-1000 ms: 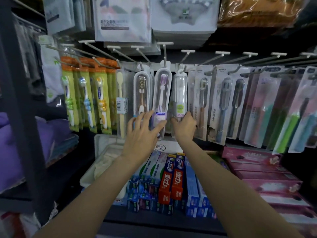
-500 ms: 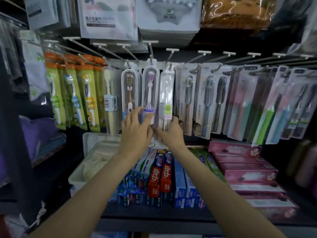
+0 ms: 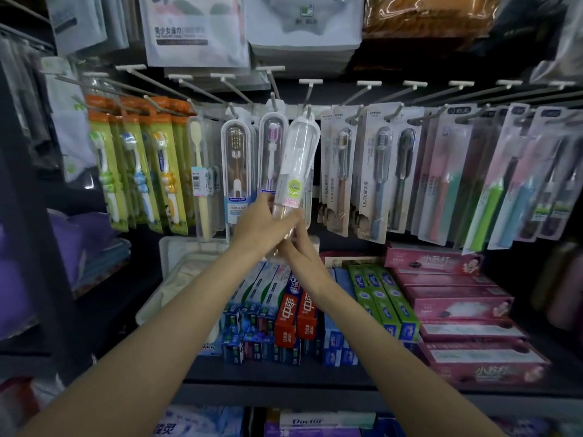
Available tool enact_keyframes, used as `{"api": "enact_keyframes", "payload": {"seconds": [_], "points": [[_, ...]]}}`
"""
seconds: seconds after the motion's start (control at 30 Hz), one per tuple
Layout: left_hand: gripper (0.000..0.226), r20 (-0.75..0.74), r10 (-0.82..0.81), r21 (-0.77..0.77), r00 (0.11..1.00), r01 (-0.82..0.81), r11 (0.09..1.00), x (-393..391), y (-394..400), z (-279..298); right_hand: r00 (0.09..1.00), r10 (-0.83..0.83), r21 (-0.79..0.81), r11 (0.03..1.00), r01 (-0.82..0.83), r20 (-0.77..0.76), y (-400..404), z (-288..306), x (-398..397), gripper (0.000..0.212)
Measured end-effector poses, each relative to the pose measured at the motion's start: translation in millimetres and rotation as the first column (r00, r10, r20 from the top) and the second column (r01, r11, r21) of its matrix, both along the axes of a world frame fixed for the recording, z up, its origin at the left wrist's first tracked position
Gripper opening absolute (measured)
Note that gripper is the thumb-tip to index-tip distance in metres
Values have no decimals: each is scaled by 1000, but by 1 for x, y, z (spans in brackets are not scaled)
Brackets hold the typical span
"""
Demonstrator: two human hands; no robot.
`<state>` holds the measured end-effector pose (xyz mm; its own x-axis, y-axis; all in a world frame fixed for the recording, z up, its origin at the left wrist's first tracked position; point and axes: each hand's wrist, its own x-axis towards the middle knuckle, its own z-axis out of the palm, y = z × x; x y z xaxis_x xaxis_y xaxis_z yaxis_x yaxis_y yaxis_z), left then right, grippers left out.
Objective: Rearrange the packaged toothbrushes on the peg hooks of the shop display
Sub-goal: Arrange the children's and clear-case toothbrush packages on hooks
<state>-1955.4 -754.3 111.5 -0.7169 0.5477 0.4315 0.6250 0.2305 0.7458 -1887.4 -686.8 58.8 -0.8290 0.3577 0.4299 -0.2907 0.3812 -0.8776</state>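
Note:
A clear toothbrush case with a green round sticker (image 3: 296, 165) hangs tilted, its top at a peg hook (image 3: 307, 110) and its bottom swung left. My left hand (image 3: 263, 223) grips the case's lower end from the left. My right hand (image 3: 298, 244) holds the same lower end from below. Just left hang a purple-bristled brush in a clear case (image 3: 272, 146) and a brown-bristled one (image 3: 236, 165). Carded toothbrushes (image 3: 375, 175) fill the hooks to the right.
Green carded children's brushes (image 3: 135, 171) hang at the left. Pink and green carded brushes (image 3: 492, 184) hang at the far right. Toothpaste boxes (image 3: 296, 307) and pink boxes (image 3: 454, 298) lie on the shelf below. Packaged cloths (image 3: 195, 29) hang above.
Both hands have closed together on the bottom of the green-sticker case and swung it left, so it hangs tilted. My left hand left the purple-brush case.

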Motion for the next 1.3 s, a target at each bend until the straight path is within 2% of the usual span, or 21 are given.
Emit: {"api": "enact_keyframes", "payload": {"seconds": [0.07,0.2,0.3,0.4,0.5,0.6,0.73,0.9,1.07,1.3], "points": [[46,-55,47,-73,997,-51,996,-1,-3,7,999,-6,14,1000,6,51,9,-4,1,66],[53,-132,90,-133,987,-108,985,-4,-2,7,996,-19,72,997,12,92,27,-7,1,54],[59,-188,141,-135,972,-168,977,-11,1,4,997,-61,145,988,53,47,35,-3,-3,57],[57,-192,148,-133,970,-175,976,-18,2,1,974,-224,179,958,224,-19,53,4,-20,52],[50,-244,136,-112,960,-167,980,-23,0,0,884,-468,149,874,462,3,73,11,-50,47],[50,-303,132,-106,944,-170,980,-24,-4,0,827,-558,141,826,547,62,87,16,-78,50],[49,-334,112,-117,936,-159,980,-29,-5,-1,813,-575,87,818,569,92,98,18,-106,53],[45,-368,101,-124,924,-157,980,-34,-5,-2,775,-629,16,777,629,55,104,17,-116,33],[45,-366,100,-113,925,-150,982,-36,-3,-4,755,-652,110,758,644,70,87,18,-103,17],[44,-354,93,-99,930,-136,986,-31,-4,-5,780,-625,216,766,606,27,74,17,-59,21]]}}
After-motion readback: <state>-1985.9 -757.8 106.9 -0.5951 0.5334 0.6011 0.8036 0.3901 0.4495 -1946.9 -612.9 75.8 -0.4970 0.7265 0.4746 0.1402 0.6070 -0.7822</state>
